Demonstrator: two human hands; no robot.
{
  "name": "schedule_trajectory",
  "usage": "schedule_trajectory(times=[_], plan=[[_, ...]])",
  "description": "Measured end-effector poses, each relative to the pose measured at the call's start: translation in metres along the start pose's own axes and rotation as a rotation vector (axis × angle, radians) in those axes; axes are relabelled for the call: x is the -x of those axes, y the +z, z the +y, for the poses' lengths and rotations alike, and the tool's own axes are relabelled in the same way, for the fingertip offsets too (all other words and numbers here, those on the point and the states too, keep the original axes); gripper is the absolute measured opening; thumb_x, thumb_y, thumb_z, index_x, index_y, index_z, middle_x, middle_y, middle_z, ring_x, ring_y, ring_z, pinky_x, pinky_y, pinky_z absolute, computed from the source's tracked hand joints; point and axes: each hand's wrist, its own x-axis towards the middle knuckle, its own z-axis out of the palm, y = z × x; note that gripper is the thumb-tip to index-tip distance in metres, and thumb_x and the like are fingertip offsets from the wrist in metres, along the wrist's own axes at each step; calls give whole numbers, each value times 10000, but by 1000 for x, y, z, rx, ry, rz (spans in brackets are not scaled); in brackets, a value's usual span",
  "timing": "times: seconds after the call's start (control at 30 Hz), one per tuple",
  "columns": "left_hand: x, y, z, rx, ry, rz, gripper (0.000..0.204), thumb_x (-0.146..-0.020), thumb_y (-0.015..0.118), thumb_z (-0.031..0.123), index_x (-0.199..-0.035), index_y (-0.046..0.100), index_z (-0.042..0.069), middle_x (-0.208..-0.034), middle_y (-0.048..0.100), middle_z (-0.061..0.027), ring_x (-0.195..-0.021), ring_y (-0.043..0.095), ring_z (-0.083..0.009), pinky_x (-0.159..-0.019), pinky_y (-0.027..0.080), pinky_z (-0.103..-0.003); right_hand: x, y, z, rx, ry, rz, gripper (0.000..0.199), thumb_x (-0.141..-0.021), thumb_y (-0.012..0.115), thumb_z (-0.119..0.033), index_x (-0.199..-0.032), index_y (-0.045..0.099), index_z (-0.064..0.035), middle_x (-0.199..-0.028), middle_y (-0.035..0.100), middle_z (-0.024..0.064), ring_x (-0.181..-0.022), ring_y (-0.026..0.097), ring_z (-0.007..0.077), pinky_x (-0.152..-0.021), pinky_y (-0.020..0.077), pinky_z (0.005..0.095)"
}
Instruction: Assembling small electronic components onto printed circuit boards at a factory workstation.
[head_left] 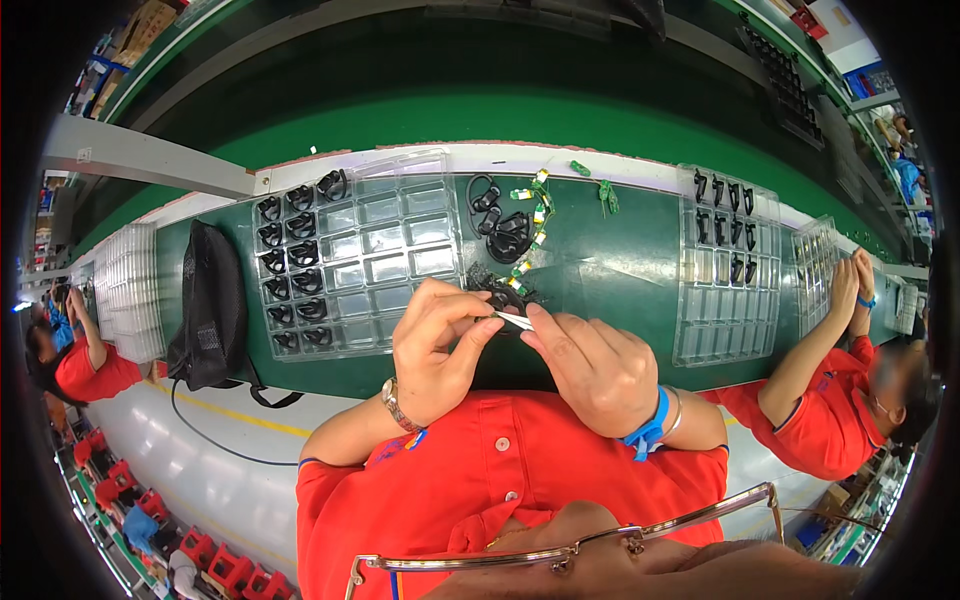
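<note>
Close in front of my chest, my left hand point(435, 345) pinches a small dark piece between thumb and fingertips; its exact shape is mostly hidden. My right hand point(600, 370) is closed on slim pale tweezers point(514, 320), whose tips meet the piece at the left fingertips. Just beyond the fingers lies a tangle of black parts point(490, 282). Farther off are black ear-hook earphone pieces point(508, 238) in a small heap. Beside them runs a string of small green boards with white and yellow parts point(540, 215).
To the left stands a clear compartment tray point(420, 235), its left columns holding black ear-hook pieces. Another clear tray point(705, 325) with black pieces is at the right. A black mesh bag point(208, 300) sits at the far left. Co-workers in red sit on both sides point(835, 405).
</note>
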Motion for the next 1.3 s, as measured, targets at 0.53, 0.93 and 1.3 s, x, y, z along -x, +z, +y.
schedule_trajectory(times=[0.53,0.93,1.3], plan=[[1,3,-1,114,-89,2,164,-810,638,-109,-960,596,-58,-997,522,-108,-868,622,-153,-735,562,-242,-2,-4,-4,201,-60,-14,351,-778,703,-160,-1080,631,4,-766,596,51,-536,521,123,-415,395,250],[0,2,0,78,-76,-23,163,-814,635,-106,-965,595,-59,-1003,522,-109,-887,625,-156,-746,572,-244,-2,-6,-4,220,-60,-9,335,-773,701,-157,-1063,639,-1,-765,594,47,-538,519,122,-419,389,252],[1,4,0,74,-99,-30,175,-814,633,-109,-977,594,-59,-1010,521,-113,-887,625,-162,-751,573,-246,-5,-11,-10,311,-76,-57,309,-786,679,-152,-1051,643,5,-797,596,48,-557,512,116,-432,399,238]])
